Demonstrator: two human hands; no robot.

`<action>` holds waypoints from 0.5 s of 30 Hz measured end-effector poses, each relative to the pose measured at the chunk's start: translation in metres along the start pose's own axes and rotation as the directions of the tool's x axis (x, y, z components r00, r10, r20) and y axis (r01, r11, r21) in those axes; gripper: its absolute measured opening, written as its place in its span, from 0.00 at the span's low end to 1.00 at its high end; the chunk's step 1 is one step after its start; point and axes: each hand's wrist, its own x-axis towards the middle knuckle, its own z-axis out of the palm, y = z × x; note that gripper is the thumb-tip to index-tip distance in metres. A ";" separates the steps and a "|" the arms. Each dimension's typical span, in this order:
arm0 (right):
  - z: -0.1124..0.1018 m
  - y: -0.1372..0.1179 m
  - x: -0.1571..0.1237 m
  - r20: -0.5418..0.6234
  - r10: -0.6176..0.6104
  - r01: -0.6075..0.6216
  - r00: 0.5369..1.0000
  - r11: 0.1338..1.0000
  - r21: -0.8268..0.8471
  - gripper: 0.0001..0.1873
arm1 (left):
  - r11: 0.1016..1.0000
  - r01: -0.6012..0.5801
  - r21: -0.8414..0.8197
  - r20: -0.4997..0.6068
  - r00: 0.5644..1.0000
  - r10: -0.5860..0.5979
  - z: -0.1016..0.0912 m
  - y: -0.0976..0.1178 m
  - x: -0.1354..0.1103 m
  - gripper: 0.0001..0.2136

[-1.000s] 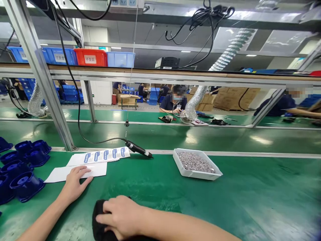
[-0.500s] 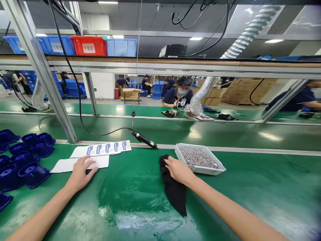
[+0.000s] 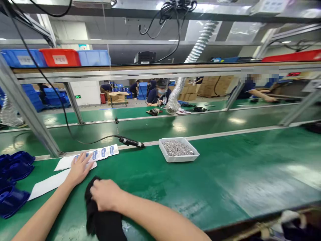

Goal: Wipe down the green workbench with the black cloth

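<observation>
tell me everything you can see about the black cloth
The black cloth is a dark, soft-looking piece of fabric, plain with no visible pattern. It lies crumpled on the green bench top, near the front edge, bunched rather than spread flat. The right hand presses down on its upper part, fingers closed over it, hiding part of the cloth. The left hand does not touch it; it rests on the white paper sheets just beside. The surface next to the cloth shows a wet-looking sheen.

black cloth (image 3: 105, 222) cut off below, blue housings (image 3: 11, 180) clipped left, co-workers' faces blurred
</observation>
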 end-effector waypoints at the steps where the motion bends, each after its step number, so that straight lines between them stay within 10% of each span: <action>1: 0.006 -0.011 -0.015 -0.015 -0.052 0.052 0.999 0.999 0.003 0.20 | 1.000 -0.013 -0.003 -0.023 1.000 0.013 -0.003 -0.001 -0.003 0.31; 4: 0.022 -0.014 -0.095 -0.113 -0.114 0.117 0.987 0.993 0.019 0.22 | 0.999 -0.054 -0.004 -0.103 0.993 0.053 -0.008 -0.003 -0.011 0.30; 6: 0.026 0.009 -0.167 -0.101 0.121 -0.115 0.987 0.991 0.061 0.18 | 0.998 -0.070 -0.001 -0.152 0.986 0.069 -0.009 -0.002 -0.012 0.29; 11: 0.019 0.109 -0.339 -0.277 0.605 -0.641 0.747 0.765 -0.057 0.22 | 0.997 -0.063 -0.040 -0.148 0.987 0.056 -0.005 0.004 -0.005 0.29; 15: 0.012 0.133 -0.386 -0.400 0.692 -0.775 0.601 0.627 -0.081 0.22 | 0.996 0.002 -0.093 -0.171 0.985 -0.019 -0.006 0.009 0.000 0.29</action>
